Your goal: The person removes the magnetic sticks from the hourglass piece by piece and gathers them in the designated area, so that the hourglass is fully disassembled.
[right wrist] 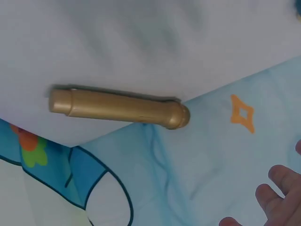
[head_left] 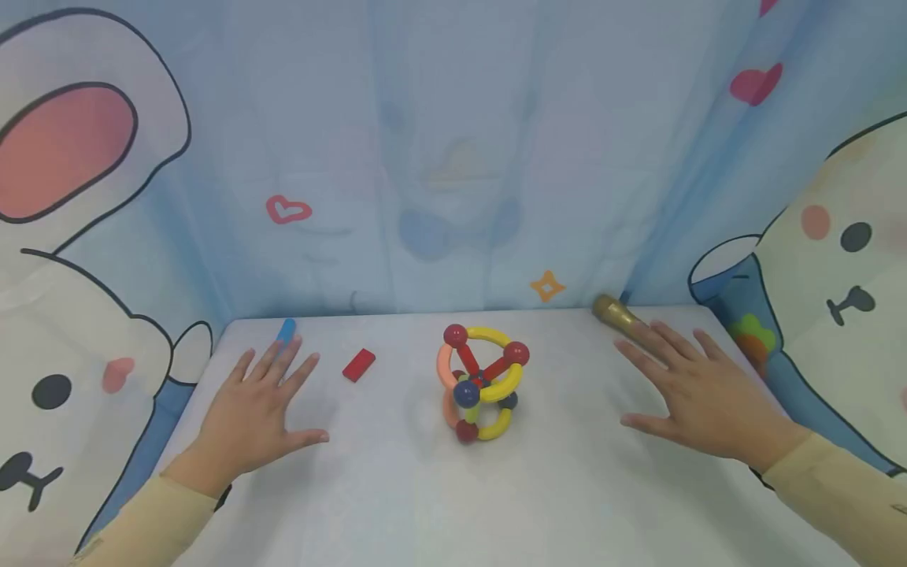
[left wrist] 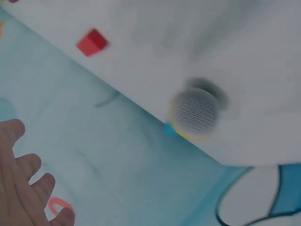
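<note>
My left hand (head_left: 258, 409) hovers over the left side of the table with its fingers spread, holding nothing. Beyond its fingertips shows the tip of a blue thing (head_left: 286, 331); the left wrist view shows a round grey mesh-textured top (left wrist: 195, 113) with a yellow rim and some blue. To that hand's right lies a red block (head_left: 359, 365). A ball-and-rod construction toy (head_left: 501, 386), with yellow and orange curved rods and red and blue balls, stands mid-table. My right hand (head_left: 701, 394), fingers also spread, partly covers a gold flashlight-like cylinder (right wrist: 117, 106).
The white tabletop (head_left: 425, 504) meets a light blue curtain (head_left: 453, 157) along its back edge. Printed cartoon animals, hearts and an orange star decorate the cloth behind and at both sides.
</note>
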A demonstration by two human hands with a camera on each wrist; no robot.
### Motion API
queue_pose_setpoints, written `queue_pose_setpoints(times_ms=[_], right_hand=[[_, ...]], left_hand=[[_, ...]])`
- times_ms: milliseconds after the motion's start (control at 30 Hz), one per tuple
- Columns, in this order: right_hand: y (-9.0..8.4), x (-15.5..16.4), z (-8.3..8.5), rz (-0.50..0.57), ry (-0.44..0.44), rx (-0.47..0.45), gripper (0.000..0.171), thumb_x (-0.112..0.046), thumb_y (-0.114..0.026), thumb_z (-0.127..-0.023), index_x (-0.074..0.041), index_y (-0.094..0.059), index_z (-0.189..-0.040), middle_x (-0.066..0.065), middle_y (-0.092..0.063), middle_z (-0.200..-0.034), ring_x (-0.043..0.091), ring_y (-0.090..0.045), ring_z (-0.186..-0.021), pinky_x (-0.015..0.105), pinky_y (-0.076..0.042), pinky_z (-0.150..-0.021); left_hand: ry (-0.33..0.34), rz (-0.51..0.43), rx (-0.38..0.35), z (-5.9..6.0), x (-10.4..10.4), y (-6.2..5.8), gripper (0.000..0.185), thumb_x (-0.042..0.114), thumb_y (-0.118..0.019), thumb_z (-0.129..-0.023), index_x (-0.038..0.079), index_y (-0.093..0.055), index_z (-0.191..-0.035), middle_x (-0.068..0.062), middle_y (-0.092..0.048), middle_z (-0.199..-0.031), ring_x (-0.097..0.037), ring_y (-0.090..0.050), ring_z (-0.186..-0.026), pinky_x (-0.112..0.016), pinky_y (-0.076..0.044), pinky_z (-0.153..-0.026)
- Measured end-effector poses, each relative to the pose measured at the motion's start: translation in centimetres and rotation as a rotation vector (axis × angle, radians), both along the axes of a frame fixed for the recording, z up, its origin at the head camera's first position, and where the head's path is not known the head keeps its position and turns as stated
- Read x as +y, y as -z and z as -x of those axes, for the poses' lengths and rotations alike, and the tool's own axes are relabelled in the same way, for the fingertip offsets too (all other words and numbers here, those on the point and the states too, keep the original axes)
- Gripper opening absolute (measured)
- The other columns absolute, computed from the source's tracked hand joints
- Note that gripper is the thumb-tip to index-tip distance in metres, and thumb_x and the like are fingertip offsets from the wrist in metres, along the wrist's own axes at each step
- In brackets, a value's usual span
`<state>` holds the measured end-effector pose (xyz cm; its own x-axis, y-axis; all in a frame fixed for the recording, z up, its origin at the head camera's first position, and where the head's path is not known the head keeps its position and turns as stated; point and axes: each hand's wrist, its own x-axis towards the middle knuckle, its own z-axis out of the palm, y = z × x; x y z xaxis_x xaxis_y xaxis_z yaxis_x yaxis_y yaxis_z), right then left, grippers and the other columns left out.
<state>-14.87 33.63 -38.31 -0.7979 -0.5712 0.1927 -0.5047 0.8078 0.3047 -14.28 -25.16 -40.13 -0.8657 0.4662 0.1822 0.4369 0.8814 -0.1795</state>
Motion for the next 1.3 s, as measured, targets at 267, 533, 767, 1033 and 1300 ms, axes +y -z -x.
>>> queue_pose_setpoints(times_ms=[267,533,767,1033,1300], right_hand=[[-0.6,-2.2,-0.1,0.031,-0.015,-0.012,0.104,-0.081,-0.057,-0.078,-0.015,-0.036,-0.156,0.017,-0.025,-0.16,0.04,-0.028,-0.143,0.069,-0.024,-0.107],[-1.6,-6.5,-0.2,0.116,-0.12,-0.002,0.1,-0.079,-0.053,-0.083,-0.016,-0.031,-0.157,0.015,-0.028,-0.16,0.037,-0.03,-0.143,0.058,-0.025,-0.114],[-2.0,-11.0,-0.4,0.21,-0.203,-0.025,0.089,-0.073,-0.053,-0.088,-0.023,-0.031,-0.158,0.008,-0.028,-0.161,0.035,-0.054,-0.125,0.052,-0.052,-0.091],[-1.3,-14.0,-0.7,0.349,-0.328,-0.009,0.069,-0.058,-0.065,-0.09,-0.016,-0.053,-0.144,0.006,-0.055,-0.141,0.023,-0.07,-0.094,0.029,-0.058,-0.063],[-0.8,-16.2,-0.6,0.416,-0.346,-0.049,0.059,-0.045,-0.075,-0.088,-0.013,-0.059,-0.134,0.003,-0.064,-0.126,0.004,-0.057,-0.055,0.013,-0.043,-0.049]], left_hand=[[0.097,-0.091,0.017,0.4,6.9,-0.8,0.107,0.088,-0.043,-0.078,0.019,-0.029,-0.158,-0.012,-0.018,-0.164,-0.032,-0.018,-0.149,-0.055,-0.015,-0.118],[0.181,-0.267,0.005,0.7,12.4,-0.2,0.103,0.083,-0.05,-0.08,0.024,-0.023,-0.16,-0.01,-0.019,-0.164,-0.03,-0.025,-0.147,-0.052,-0.031,-0.113],[0.212,-0.494,-0.1,1.2,15.3,0.4,0.097,0.072,-0.066,-0.079,0.033,-0.025,-0.159,0.0,-0.011,-0.166,-0.026,-0.05,-0.132,-0.043,-0.052,-0.093],[0.215,-0.618,-0.232,1.5,16.3,1.1,0.09,0.062,-0.073,-0.08,0.037,-0.031,-0.156,0.013,-0.002,-0.166,-0.013,-0.069,-0.089,-0.027,-0.055,-0.076],[0.27,-0.756,-0.362,2.7,16.3,1.6,0.081,0.048,-0.079,-0.082,0.036,-0.04,-0.153,0.017,0.0,-0.165,-0.017,-0.068,-0.102,-0.03,-0.057,-0.078]])
